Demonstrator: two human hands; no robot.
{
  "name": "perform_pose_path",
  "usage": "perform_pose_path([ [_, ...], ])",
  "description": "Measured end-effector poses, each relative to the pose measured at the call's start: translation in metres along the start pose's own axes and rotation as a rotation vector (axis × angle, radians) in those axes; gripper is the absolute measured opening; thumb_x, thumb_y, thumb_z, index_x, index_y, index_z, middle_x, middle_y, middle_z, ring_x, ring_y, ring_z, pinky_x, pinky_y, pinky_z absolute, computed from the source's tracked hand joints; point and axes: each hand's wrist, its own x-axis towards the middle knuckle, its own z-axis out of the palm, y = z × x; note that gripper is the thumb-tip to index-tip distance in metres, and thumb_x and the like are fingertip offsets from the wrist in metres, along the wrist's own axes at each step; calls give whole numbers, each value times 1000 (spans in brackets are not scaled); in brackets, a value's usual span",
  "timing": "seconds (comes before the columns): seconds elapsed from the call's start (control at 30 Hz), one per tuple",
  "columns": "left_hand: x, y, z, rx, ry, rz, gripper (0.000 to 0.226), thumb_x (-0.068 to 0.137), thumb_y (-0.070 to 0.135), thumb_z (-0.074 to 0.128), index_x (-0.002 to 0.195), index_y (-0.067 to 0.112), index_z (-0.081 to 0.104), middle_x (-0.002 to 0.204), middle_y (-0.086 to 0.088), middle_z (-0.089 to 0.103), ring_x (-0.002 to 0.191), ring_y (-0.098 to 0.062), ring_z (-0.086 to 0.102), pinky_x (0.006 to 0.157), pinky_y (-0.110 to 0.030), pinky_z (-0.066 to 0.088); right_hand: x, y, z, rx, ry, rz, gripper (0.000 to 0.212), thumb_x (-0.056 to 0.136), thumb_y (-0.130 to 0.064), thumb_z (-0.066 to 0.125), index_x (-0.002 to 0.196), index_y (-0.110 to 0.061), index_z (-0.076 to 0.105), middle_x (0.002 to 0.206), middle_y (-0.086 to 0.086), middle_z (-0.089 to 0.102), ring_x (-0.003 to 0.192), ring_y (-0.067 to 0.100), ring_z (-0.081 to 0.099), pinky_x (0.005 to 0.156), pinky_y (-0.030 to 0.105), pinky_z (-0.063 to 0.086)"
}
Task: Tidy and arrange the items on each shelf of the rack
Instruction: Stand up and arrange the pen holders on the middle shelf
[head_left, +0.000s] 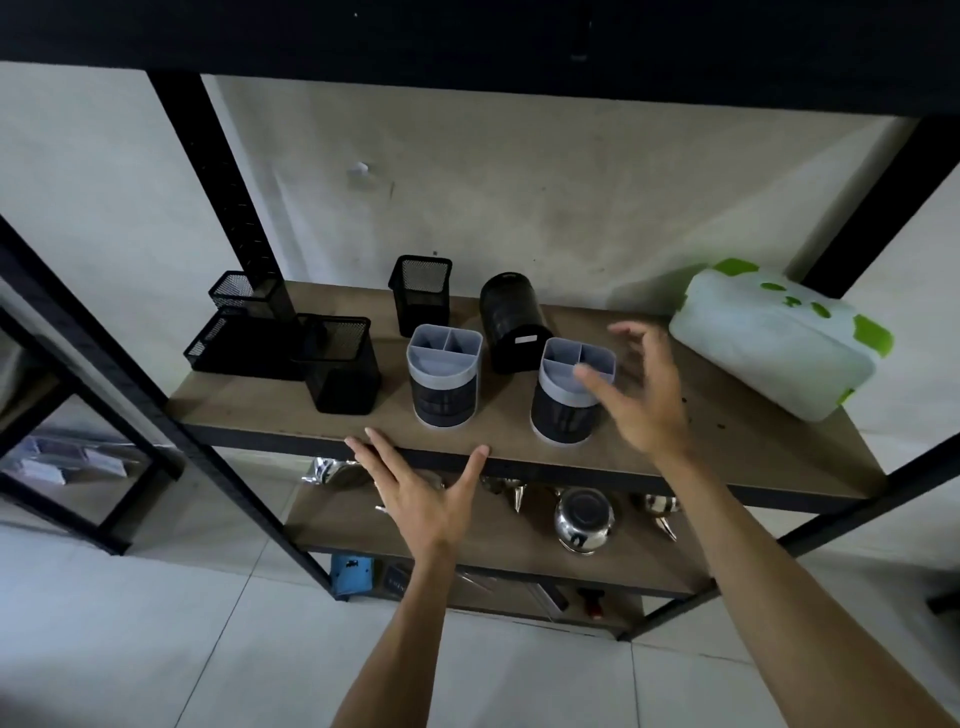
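Note:
On the brown shelf (249, 400) stand two grey-rimmed divided pen holders: one in the middle (444, 376), one to its right (569, 392). Behind them are a black mesh cup (422, 296) and a black cylinder (511, 322) tipped on its side. At the left sit a black mesh cup (340, 364) and a black mesh desk organiser (234, 338). My right hand (641, 389) hovers open beside the right pen holder, fingers spread, holding nothing. My left hand (421, 488) is open at the shelf's front edge, fingertips near it.
A white box with a green-clipped lid (774, 343) lies tilted at the shelf's right end. Black rack posts (228, 197) frame the shelf. The shelf below holds steel kettles (584, 519) and cones; lower still lie a blue box (352, 574) and small items.

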Motion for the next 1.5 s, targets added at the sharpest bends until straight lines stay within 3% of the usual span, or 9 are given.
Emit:
perform_pose_path([
  [0.13, -2, -2, -3, -33, 2, -1, 136, 62, 70, 83, 161, 35, -4, 162, 23, -28, 156, -16, -2, 121, -56, 26, 60, -10, -10, 84, -22, 110, 35, 87, -31, 82, 114, -19, 63, 121, 0, 68, 111, 14, 67, 87, 27, 53],
  [0.2, -2, 0, -3, -41, 5, -13, 135, 63, 67, 84, 161, 35, -3, 161, 25, -28, 152, -8, -2, 119, -54, 30, 94, -13, -5, 34, -146, 217, 36, 85, -37, 83, 111, -21, 65, 119, -1, 69, 106, 11, 68, 81, 30, 56],
  [0.37, -3, 2, -1, -34, 13, -23, 134, 62, 64, 85, 161, 36, -2, 161, 27, -27, 147, -1, -4, 116, -53, 32, 154, 1, 28, -45, -583, 502, 69, 75, -57, 84, 134, -36, 55, 139, -3, 57, 124, 21, 57, 76, 40, 55],
  [0.5, -1, 2, -1, -23, 13, -14, 135, 60, 70, 82, 160, 39, -4, 160, 27, -28, 151, -8, -1, 117, -57, 32, 175, 20, 51, -87, -745, 585, 109, 52, -58, 93, 146, -43, 41, 134, 3, 62, 116, 26, 64, 75, 39, 55],
  [0.63, -1, 5, -2, -6, 23, -23, 136, 59, 72, 81, 160, 37, -3, 160, 27, -29, 152, -9, -1, 117, -58, 34, 183, 30, 61, -53, -787, 610, 108, 47, -52, 94, 143, -41, 44, 128, 10, 68, 111, 29, 69, 69, 36, 56],
  [0.87, -1, 2, 1, 6, 48, -32, 136, 59, 68, 84, 160, 39, -2, 160, 27, -27, 150, -7, -2, 118, -57, 31, 178, 29, 60, 25, -747, 546, 84, 70, -26, 93, 137, -32, 43, 122, 11, 66, 102, 29, 71, 67, 38, 60],
  [1.1, 1, -3, 4, -3, 60, -2, 135, 60, 62, 86, 161, 36, 0, 160, 27, -27, 149, -4, -3, 118, -46, 28, 165, 41, 58, 9, -597, 248, 96, 52, -29, 101, 125, -33, 39, 134, -3, 49, 122, 28, 55, 97, 54, 56],
  [1.27, 1, -2, 5, -14, 50, -19, 135, 59, 64, 84, 160, 38, -1, 159, 30, -27, 149, -3, -5, 117, -45, 27, 164, 37, 64, -82, -400, -3, 110, 33, -57, 97, 122, -31, 37, 134, 2, 43, 125, 18, 48, 103, 38, 49],
  [1.5, -1, 3, 3, -5, 28, -18, 135, 60, 64, 84, 160, 37, -2, 158, 30, -29, 148, -4, -6, 117, -48, 29, 157, 52, 69, -145, -267, -287, 108, 42, -40, 105, 122, -20, 36, 131, 7, 35, 120, 20, 46, 88, 19, 49],
])
